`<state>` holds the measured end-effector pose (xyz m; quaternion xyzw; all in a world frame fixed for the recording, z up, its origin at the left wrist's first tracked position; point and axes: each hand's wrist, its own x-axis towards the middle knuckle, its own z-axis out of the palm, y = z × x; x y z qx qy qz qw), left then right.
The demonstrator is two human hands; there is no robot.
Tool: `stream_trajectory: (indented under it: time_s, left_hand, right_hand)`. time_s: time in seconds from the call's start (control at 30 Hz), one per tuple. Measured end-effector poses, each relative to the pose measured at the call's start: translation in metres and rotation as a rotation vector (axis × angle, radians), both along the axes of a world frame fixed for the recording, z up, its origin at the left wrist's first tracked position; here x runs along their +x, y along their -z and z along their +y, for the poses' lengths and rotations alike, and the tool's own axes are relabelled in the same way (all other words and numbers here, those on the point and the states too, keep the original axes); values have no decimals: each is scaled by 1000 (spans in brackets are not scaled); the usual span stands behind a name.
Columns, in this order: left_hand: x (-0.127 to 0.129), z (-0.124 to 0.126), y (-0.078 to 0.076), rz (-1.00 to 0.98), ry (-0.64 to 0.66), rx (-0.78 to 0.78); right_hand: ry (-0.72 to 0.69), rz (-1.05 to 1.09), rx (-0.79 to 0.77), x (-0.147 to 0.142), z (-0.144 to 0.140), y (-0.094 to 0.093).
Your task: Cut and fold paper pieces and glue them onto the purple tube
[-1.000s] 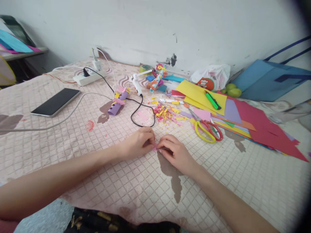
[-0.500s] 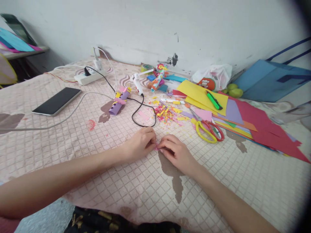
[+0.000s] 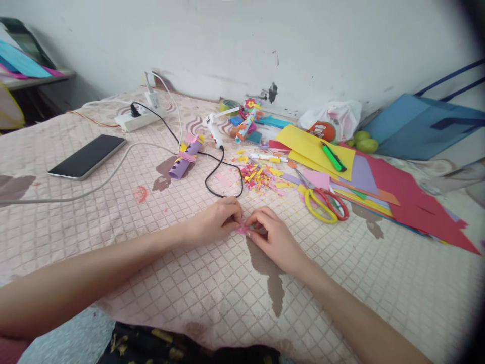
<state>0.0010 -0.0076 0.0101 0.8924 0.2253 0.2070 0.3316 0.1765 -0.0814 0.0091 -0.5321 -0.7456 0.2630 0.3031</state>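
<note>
Shifted slightly leftward since earlier: left hand point(image 3: 215, 222) and right hand point(image 3: 273, 237), fingers of both pinched together on pink paper scrap point(image 3: 242, 229) lying between them, scissors point(image 3: 325, 203) right.

pink paper scrap point(image 3: 242, 228): mostly hidden between the fingertips of left hand point(image 3: 214, 222) and right hand point(image 3: 273, 237) — shape cannot be told
forearms: cut off by the bottom and left edges
blue bag point(image 3: 420, 126): handles run out of the right edge
right corners: dark vignette — nothing readable
confetti pile point(image 3: 259, 178): pieces too small to tell apart
</note>
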Motion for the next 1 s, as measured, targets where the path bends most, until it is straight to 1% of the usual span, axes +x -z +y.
stream_trajectory:
  time_s: [0.23, 0.6, 0.67, 0.8, 1.0]
  left_hand:
    - [-1, 2, 6, -11, 4, 4]
    - [4, -1, 9, 15, -61, 83]
    - [3, 0, 8, 12, -41, 68]
    - [-1, 4, 5, 21, 54, 7]
    - [0, 3, 5, 23, 34, -6]
  right_hand:
    - [28, 4, -16, -3, 3, 2]
    - [48, -55, 2, -6, 4, 3]
    - [50, -58, 0, -6, 4, 3]
    - [43, -48, -6, -5, 4, 3]
    - [42, -32, -8, -5, 4, 4]
